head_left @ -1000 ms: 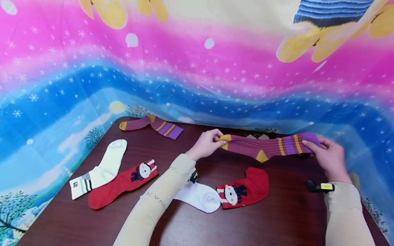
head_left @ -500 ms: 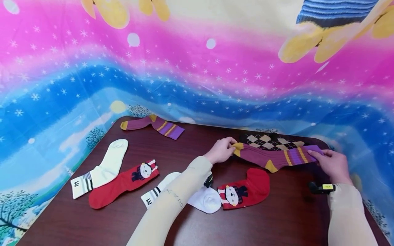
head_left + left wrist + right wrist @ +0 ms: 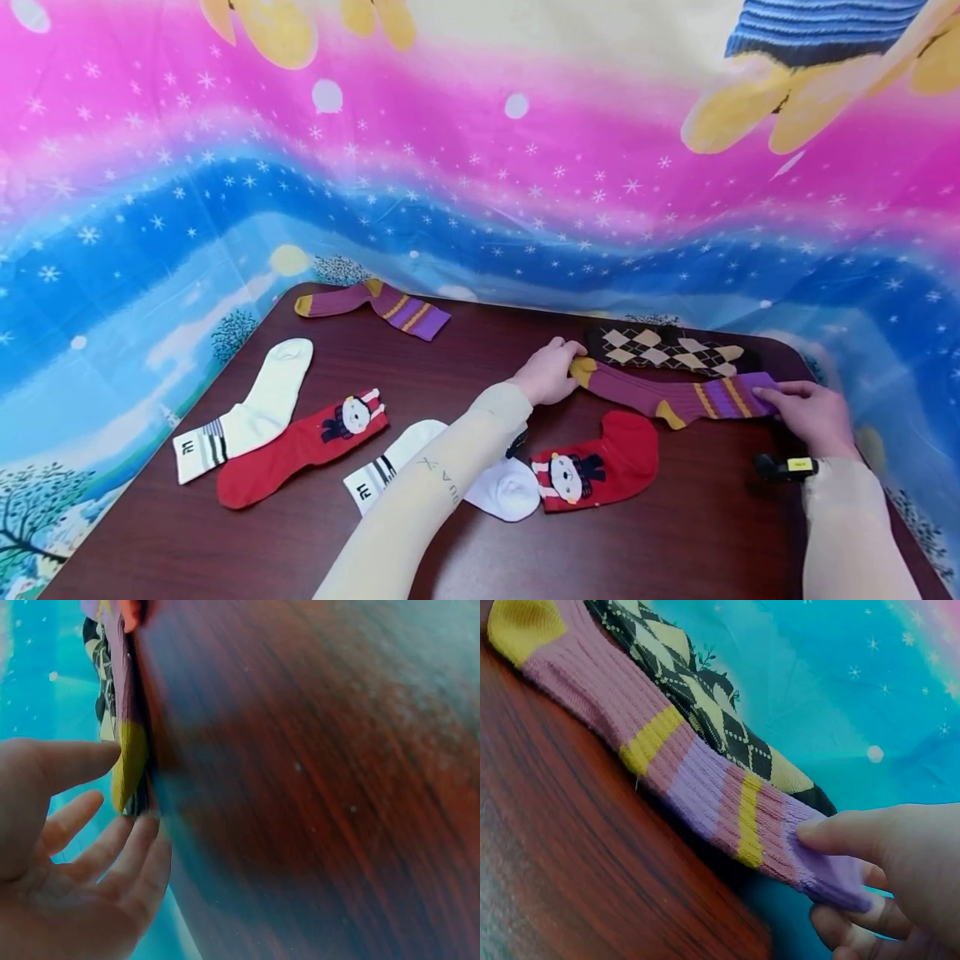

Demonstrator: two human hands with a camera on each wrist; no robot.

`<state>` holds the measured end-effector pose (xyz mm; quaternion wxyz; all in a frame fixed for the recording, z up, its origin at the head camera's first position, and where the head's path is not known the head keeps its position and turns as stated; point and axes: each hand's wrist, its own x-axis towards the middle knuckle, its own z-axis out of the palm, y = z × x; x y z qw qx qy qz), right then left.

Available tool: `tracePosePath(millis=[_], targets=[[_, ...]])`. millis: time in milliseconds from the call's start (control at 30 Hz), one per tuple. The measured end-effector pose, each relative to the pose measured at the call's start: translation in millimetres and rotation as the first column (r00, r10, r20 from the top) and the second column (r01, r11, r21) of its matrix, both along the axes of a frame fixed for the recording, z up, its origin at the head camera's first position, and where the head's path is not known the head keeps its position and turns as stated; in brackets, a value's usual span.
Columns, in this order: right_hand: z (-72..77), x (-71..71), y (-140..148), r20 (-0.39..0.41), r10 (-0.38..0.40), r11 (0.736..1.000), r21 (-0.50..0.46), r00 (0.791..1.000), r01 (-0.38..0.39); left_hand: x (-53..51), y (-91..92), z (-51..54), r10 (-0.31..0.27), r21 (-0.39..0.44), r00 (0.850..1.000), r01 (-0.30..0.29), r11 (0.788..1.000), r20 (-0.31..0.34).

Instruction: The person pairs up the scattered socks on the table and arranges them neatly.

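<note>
A purple sock with yellow stripes, heel and toe [image 3: 637, 390] lies lengthwise along the near side of a black-and-beige argyle sock [image 3: 660, 348]. My left hand [image 3: 549, 372] is at its yellow toe; the left wrist view shows the thumb touching the toe [image 3: 132, 761] and the other fingers of the hand [image 3: 82, 847] loosely spread. At the cuff [image 3: 821, 862], my right hand [image 3: 813, 414] pinches the purple fabric between thumb and fingers; the cuff end appears slightly raised.
A matching purple sock [image 3: 408, 312] lies at the back left. White sock [image 3: 266, 400] and red sock [image 3: 277, 458] touch at left. Beneath my left forearm are white socks [image 3: 506, 492], beside another red sock [image 3: 626, 458]. A printed cloth [image 3: 450, 208] stands behind the table [image 3: 645, 550].
Both hands have moved the purple sock down and slightly right, from above the argyle sock to its near side. The argyle sock shows more now. My left fingers have loosened at the toe.
</note>
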<state>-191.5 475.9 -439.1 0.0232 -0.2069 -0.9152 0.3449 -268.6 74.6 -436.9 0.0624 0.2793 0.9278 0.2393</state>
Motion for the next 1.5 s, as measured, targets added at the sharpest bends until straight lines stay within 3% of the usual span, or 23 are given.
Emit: tracePosePath(millis=[167, 267, 400, 533, 733, 933, 1267, 1500], targets=[[-1.4, 3.1, -6, -0.076, -0.005, 0.999, 0.047, 0.997, 0.008, 8.6, 0.0, 2.1, -0.051, -0.156, 0.996, 0.039, 0.987, -0.078], [-2.6, 3.1, -9, -0.132, 0.037, 0.993, 0.113, 0.991, -0.022, 11.3, 0.0, 1.4, -0.097, -0.231, 0.991, 0.075, 0.970, -0.087], [-5.5, 0.9, -11, -0.131, 0.163, 0.978, 0.152, 0.978, -0.143, 10.7, -1.6, 1.5, -0.165, -0.289, 0.986, 0.156, 0.945, -0.008], [-8.7, -2.7, -13, -0.062, 0.289, 0.947, 0.168, 0.955, -0.275, 11.5, -6.1, 7.6, -0.213, -0.336, 0.974, 0.228, 0.914, 0.079], [-4.1, -4.1, -11, 0.051, 0.352, 0.912, 0.204, 0.934, -0.355, 17.1, -9.8, 10.9, -0.220, -0.397, 0.966, 0.256, 0.881, 0.134], [2.5, 2.1, -9, 0.119, 0.344, 0.914, 0.187, 0.931, -0.361, 22.0, -10.3, 11.2, -0.210, -0.411, 0.969, 0.246, 0.878, 0.130], [4.2, 4.8, -5, 0.136, 0.326, 0.923, 0.169, 0.936, -0.346, 21.5, -14.6, 11.1, -0.208, -0.402, 0.966, 0.254, 0.880, 0.156], [9.1, 3.5, -9, 0.146, 0.318, 0.924, 0.174, 0.937, -0.341, 20.6, -14.8, 7.1, -0.228, -0.344, 0.965, 0.261, 0.902, 0.133]])
